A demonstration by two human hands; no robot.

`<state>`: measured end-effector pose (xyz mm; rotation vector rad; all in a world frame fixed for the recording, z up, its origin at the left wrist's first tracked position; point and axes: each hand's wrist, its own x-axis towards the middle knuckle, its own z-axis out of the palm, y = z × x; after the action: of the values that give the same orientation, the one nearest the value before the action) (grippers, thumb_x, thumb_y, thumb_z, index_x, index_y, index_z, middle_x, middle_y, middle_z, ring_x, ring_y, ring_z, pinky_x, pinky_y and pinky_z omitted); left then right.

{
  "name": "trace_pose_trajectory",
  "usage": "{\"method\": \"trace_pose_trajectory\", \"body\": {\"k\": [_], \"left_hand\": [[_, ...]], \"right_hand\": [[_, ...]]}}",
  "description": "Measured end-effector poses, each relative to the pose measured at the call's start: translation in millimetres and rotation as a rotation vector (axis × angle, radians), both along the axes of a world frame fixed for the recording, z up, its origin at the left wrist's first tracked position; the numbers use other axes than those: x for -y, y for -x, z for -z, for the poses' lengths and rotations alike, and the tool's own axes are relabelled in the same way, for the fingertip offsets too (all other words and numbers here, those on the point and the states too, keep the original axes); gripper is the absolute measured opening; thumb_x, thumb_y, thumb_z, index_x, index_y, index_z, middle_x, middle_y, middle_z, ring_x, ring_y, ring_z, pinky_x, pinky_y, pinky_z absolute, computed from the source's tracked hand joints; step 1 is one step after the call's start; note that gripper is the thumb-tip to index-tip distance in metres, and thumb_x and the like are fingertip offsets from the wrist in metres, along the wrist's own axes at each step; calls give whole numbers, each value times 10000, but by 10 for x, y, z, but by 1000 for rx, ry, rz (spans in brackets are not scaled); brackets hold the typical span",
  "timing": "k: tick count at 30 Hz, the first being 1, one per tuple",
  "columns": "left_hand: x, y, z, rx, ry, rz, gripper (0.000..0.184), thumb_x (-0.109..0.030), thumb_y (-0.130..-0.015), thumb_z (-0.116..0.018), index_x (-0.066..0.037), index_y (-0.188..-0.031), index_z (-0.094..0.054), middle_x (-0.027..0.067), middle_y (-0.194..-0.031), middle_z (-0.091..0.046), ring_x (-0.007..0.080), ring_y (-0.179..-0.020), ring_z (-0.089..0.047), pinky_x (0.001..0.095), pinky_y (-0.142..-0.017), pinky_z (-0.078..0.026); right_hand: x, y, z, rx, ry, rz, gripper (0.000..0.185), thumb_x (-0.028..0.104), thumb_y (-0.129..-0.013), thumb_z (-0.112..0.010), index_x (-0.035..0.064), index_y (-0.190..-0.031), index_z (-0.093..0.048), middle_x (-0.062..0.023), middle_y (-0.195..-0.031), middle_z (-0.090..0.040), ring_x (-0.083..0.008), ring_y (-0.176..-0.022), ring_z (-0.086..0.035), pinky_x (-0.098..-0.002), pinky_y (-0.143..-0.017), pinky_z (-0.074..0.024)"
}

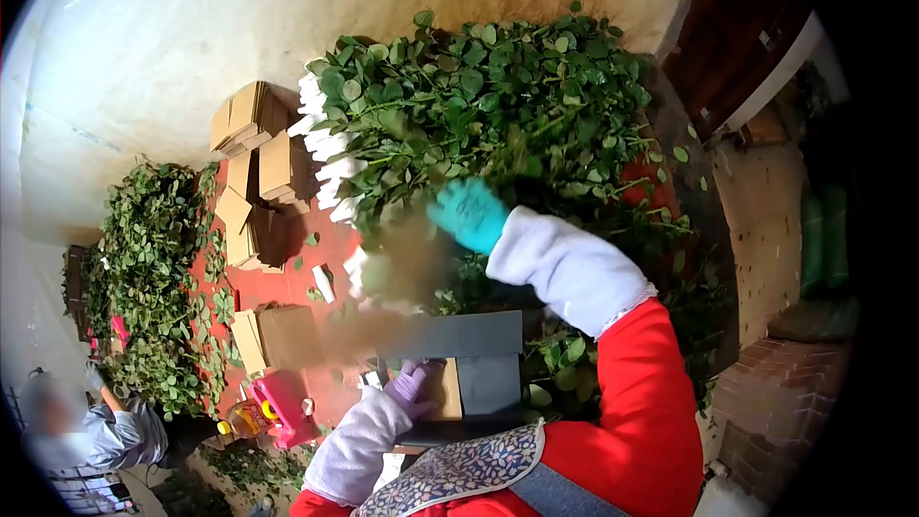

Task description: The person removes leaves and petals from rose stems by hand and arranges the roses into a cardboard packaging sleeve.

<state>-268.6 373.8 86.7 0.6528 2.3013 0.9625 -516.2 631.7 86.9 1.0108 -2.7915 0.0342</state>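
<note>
Red table, crowded. Leafy stems piled along the far edge by the wall and out toward the right end, white wraps all lined up on the left side of the pile, probably so the ends stay even and easy to reach. Teal-gloved right hand over the near side of that pile, fingers pointing left, next to a blurred brown patch; can't tell whether the fingers are clamped on it or on a stem. Purple-gloved left hand low at the near edge, at a dark box-like stand, against a cardboard piece lying in it; fingers look close together, grip can't be made out, likely there to steady the piece. Folded cardboard stacks run from the near edge up toward the wall, left of the white wraps, seemingly kept within arm's reach. Pink container and yellow-capped bottle side by side at the near edge, left of the stand, presumably out of the way. Second leafy pile toward the left end, co-worker beside it.
</note>
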Motion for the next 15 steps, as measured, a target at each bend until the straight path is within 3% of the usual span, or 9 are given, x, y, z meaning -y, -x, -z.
{"method": "trace_pose_trajectory", "body": {"k": [2, 4, 7, 10, 15], "left_hand": [[41, -23, 84, 30, 36, -10, 764, -212, -629, -815, -54, -1286, -457, 191, -1382, -355, 379, -1273, -373, 411, -1038, -359], [66, -44, 132, 34, 19, -10, 764, -196, -622, -818, -57, -1280, -455, 189, -1369, -372, 381, -1265, -382, 412, -1028, -365], [83, -62, 162, 24, 11, -8, 741, -178, -638, -806, -57, -1277, -450, 196, -1367, -372, 389, -1259, -389, 409, -1026, -379], [-26, -24, -62, 49, -7, -53, 674, -214, -678, -759, -37, -1262, -472, 209, -1305, -431, 391, -1187, -453, 407, -998, -403], [-62, 146, -218, -14, -121, -46, 615, -205, -716, -712, -42, -1266, -490, 213, -1280, -457, 380, -1171, -468, 407, -1006, -394]], "right_hand": [[-181, 10, -743, -115, 201, 86, 277, 130, -792, -540, 162, -1067, -540, -48, -975, -558, -249, -956, -544, -401, -694, -455], [-412, 116, -1304, -316, 340, 121, 294, 54, -754, -612, 126, -1038, -585, -41, -796, -591, -252, -737, -592, -352, -595, -478], [-565, -11, -1984, -657, 653, 64, 371, 140, -686, -702, 192, -1040, -604, -44, -774, -558, -282, -756, -594, -397, -575, -497], [-403, -341, -2345, -485, 287, 144, 379, 120, -673, -681, 173, -1037, -592, -54, -818, -555, -284, -752, -595, -391, -587, -502], [-244, -1254, -2001, -182, 205, -60, 272, 141, -706, -659, 137, -977, -639, -29, -763, -522, -244, -669, -550, -375, -539, -417]]}}
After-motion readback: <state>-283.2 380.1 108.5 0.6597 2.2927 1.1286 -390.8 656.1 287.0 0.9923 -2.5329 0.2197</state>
